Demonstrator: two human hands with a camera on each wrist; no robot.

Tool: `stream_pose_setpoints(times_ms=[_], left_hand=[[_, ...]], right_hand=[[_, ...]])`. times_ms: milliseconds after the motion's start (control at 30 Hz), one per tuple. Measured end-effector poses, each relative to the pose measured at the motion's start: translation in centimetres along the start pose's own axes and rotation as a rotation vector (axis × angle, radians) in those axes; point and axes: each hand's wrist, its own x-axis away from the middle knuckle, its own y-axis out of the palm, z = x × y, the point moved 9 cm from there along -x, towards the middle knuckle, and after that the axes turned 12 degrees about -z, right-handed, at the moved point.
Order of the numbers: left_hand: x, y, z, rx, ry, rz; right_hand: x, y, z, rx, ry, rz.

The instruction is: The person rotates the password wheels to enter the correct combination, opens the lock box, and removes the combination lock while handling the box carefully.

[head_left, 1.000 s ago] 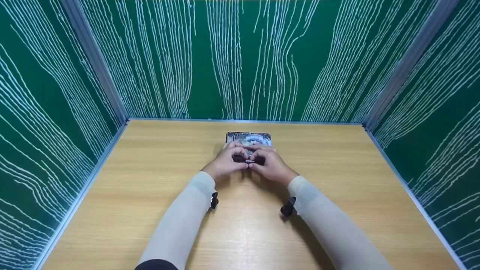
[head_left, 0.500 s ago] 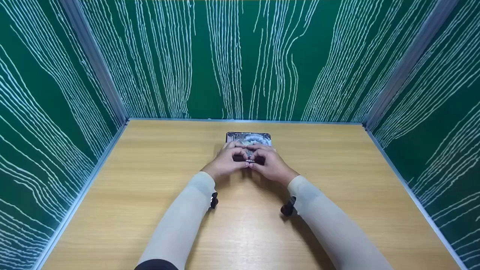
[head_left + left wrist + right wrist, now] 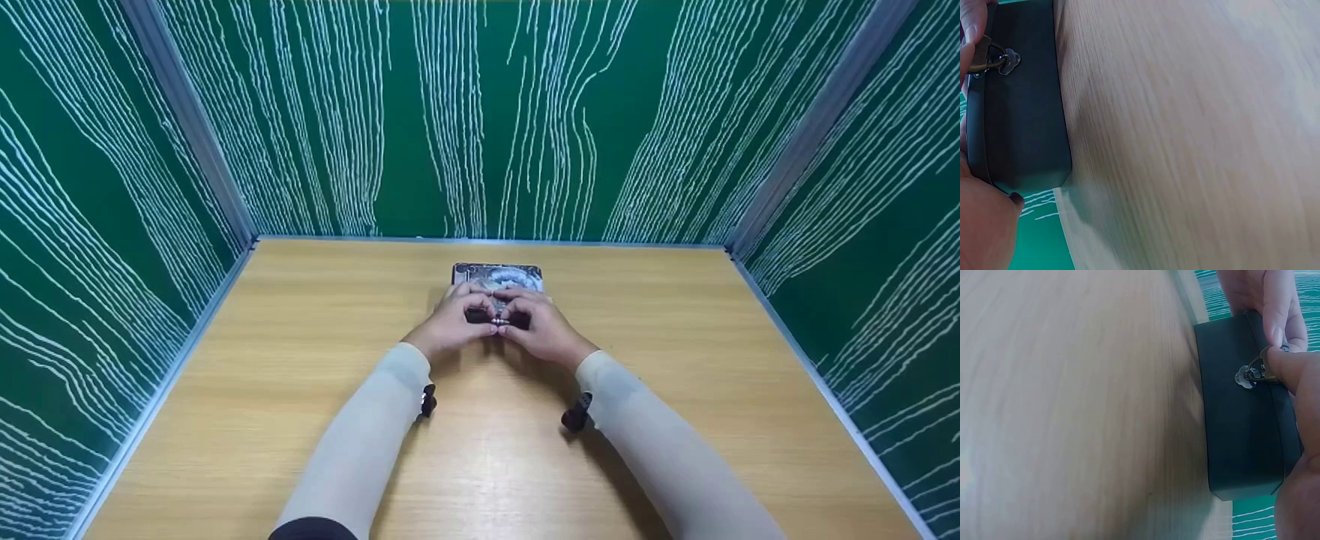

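Note:
A small box with a patterned lid [image 3: 506, 276] rests on the table; its dark front wall [image 3: 1024, 118] shows in the wrist views. A bronze-coloured metal latch [image 3: 1267, 367] sits at the lid's front edge, its loop at a silvery plate [image 3: 1246, 377] on the front wall. My left hand [image 3: 455, 319] and right hand [image 3: 546, 328] lie over the box from either side. Their thumbs meet at the latch, the fingers curled round so that thumbs and fingertips pinch it. Other fingers rest on the lid and partly hide it. The lid looks down.
The wooden table [image 3: 480, 435] extends around the box on all sides. Green panels with white wavy lines [image 3: 405, 150] stand behind and at both sides, joined by grey metal posts [image 3: 191, 120].

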Motion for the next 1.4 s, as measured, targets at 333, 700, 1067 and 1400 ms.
stream_pose_setpoints(times_ms=[333,700,1067,1400], left_hand=[[-0.12,0.0,0.1,-0.017,0.025,0.019],[-0.03,0.06,0.0,-0.007,0.02,0.007],[-0.06,0.11,0.0,-0.018,0.004,0.01],[-0.19,0.08,-0.07,-0.005,0.03,0.002]], right_hand=[[0.06,0.11,0.04,0.016,-0.007,0.015],[0.13,0.09,-0.04,0.022,-0.015,0.018],[0.05,0.07,-0.04,0.033,-0.015,0.017],[0.13,-0.06,-0.28,0.021,-0.044,0.032]])
